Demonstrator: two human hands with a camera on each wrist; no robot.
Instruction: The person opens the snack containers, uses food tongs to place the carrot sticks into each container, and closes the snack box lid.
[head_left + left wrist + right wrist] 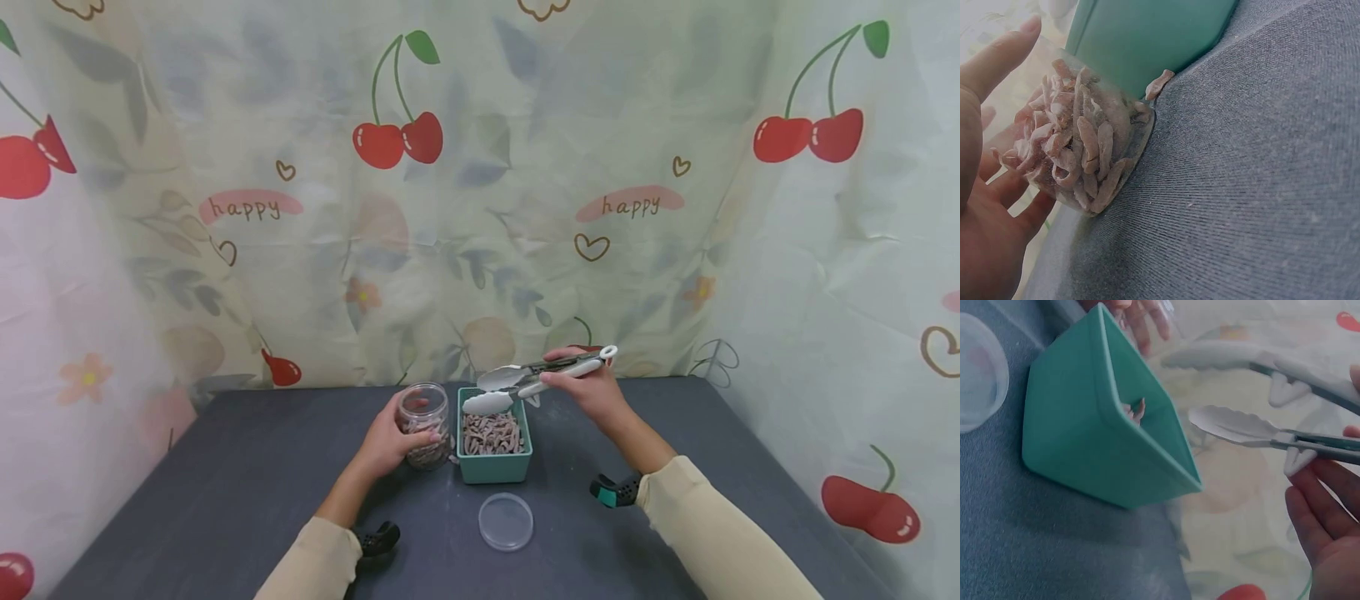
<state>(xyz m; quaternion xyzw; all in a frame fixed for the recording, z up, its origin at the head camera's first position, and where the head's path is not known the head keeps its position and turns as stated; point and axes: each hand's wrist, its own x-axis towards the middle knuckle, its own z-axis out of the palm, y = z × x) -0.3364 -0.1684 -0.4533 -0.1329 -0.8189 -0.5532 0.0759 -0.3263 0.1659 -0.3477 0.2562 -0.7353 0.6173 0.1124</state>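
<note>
My left hand (384, 442) grips a clear jar (436, 407) standing on the dark cloth, thumb on the near side. Inside it lie pale brownish, powdery strips (1088, 137), partly filling it. Right of the jar sits a teal rectangular box (492, 472) holding a layer of similar strips (492, 435). My right hand (596, 396) holds white-and-grey tongs (562, 374) above the box; their tips stand apart, with nothing visible between them in the right wrist view. One loose strip (1159, 85) lies between jar and box.
A round translucent lid (506, 522) lies flat in front of the teal box. The table carries a dark grey ribbed cloth (247, 475). Behind it and at both sides hangs a cherry-patterned curtain (465, 225).
</note>
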